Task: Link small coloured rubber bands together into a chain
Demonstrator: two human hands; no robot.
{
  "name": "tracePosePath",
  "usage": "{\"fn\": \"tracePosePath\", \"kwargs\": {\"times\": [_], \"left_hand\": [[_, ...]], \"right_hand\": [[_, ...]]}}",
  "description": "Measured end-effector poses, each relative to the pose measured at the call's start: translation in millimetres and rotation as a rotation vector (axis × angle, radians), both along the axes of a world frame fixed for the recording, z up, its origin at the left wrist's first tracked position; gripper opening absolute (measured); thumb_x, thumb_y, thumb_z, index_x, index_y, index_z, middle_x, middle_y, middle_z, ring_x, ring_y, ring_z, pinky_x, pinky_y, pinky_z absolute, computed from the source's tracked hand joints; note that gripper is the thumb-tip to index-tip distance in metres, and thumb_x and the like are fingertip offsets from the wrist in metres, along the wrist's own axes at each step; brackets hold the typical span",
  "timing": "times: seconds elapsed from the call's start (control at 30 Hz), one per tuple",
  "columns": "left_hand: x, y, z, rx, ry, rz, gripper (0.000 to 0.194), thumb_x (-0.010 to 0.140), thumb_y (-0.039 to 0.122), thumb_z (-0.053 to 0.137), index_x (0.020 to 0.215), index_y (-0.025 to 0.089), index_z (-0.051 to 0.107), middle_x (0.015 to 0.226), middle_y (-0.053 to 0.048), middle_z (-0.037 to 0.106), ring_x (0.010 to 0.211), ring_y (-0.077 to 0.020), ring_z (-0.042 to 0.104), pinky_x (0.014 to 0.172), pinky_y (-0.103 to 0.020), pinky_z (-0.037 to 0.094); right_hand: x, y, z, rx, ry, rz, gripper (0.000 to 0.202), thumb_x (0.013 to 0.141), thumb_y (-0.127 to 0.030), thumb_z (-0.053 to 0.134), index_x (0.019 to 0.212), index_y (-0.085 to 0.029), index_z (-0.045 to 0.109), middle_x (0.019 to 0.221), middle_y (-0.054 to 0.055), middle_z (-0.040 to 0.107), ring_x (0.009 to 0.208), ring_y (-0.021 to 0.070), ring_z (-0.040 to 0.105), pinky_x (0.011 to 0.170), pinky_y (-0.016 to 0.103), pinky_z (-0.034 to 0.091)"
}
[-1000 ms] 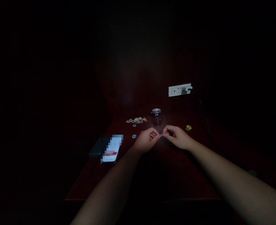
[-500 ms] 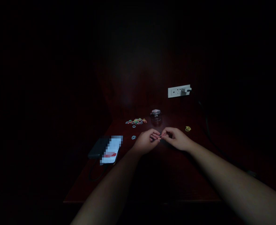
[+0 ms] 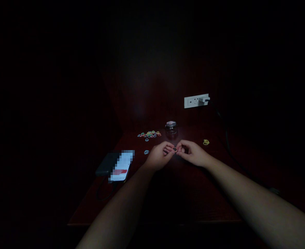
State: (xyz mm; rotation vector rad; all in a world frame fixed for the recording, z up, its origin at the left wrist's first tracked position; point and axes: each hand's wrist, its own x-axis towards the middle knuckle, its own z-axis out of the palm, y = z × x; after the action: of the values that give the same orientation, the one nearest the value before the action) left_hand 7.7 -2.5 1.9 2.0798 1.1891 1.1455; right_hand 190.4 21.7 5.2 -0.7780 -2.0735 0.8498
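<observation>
Between my fingertips is a small pinkish-orange elastic band (image 3: 174,149), its round loop facing me. My left hand (image 3: 159,155) pinches it from the left, and my right hand (image 3: 193,153) pinches its right side. Beyond and left of the hands lies a loose pile of coloured elastic bands (image 3: 149,134), with a single blue band (image 3: 146,140) just in front of it. A couple of blue bands (image 3: 146,152) rest close to my left hand. To the right of my right hand sits a small bunch of yellow bands (image 3: 206,142).
A clear lidded jar (image 3: 171,128) stands behind the hands. At the left lie a lit phone (image 3: 121,167) and a dark box-like device (image 3: 107,164) with a cable. A wall socket (image 3: 196,101) holds a plug, its cord (image 3: 228,141) running down at right. The dark red table (image 3: 183,200) is dimly lit.
The band between my fingertips has turned so its open loop now shows; before, only a thin piece was visible. The whole view has shifted slightly.
</observation>
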Motion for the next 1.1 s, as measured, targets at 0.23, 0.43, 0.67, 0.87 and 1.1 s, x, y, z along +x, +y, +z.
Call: {"fn": "tracePosePath", "kwargs": {"times": [0.23,0.43,0.67,0.87,1.1], "left_hand": [[0.3,0.2,0.3,0.015,-0.022,0.031,0.02,0.08,0.028,0.057,0.095,0.015,0.06,0.086,-0.005,0.067,0.074,-0.0109,0.061,0.063,-0.02,0.048],[0.3,3.6,-3.4,0.01,-0.061,0.046,0.023,0.081,0.029,0.055,0.097,0.014,0.063,0.087,-0.006,0.068,0.076,-0.0124,0.062,0.067,-0.022,0.05],[0.2,3.5,-3.9,-0.005,-0.064,0.022,0.021,0.081,0.027,0.056,0.094,0.014,0.066,0.086,-0.006,0.07,0.076,-0.0136,0.064,0.069,-0.023,0.052],[1.5,1.7,-2.8,-0.029,-0.063,0.003,0.022,0.08,0.029,0.057,0.093,0.014,0.066,0.085,-0.007,0.07,0.075,-0.0136,0.064,0.067,-0.023,0.052],[-0.2,3.2,-4.6,-0.046,-0.047,0.025,0.021,0.079,0.031,0.059,0.088,0.013,0.065,0.08,-0.007,0.068,0.07,-0.0124,0.063,0.061,-0.021,0.05]], "right_hand": [[0.8,1.9,-3.5,-0.008,0.067,0.039,0.031,0.073,-0.023,0.061,0.101,-0.018,0.049,0.087,0.003,0.057,0.06,0.0085,0.048,0.054,0.022,0.04],[0.5,2.1,-1.6,0.034,0.035,0.001,0.016,0.076,-0.022,0.057,0.09,-0.016,0.055,0.079,0.002,0.057,0.06,0.0096,0.048,0.055,0.023,0.04],[0.1,0.6,-0.5,0.059,-0.007,-0.055,0.014,0.078,-0.027,0.057,0.084,-0.014,0.059,0.07,0.002,0.056,0.059,0.0105,0.046,0.054,0.023,0.038],[1.0,2.6,-2.9,0.106,-0.03,-0.081,0.013,0.08,-0.027,0.055,0.078,-0.015,0.059,0.066,0.001,0.054,0.06,0.011,0.045,0.055,0.022,0.036],[1.5,2.0,-1.7,0.116,-0.061,-0.092,0.013,0.081,-0.026,0.053,0.078,-0.015,0.058,0.068,0.001,0.054,0.061,0.0112,0.046,0.055,0.022,0.036]]}}
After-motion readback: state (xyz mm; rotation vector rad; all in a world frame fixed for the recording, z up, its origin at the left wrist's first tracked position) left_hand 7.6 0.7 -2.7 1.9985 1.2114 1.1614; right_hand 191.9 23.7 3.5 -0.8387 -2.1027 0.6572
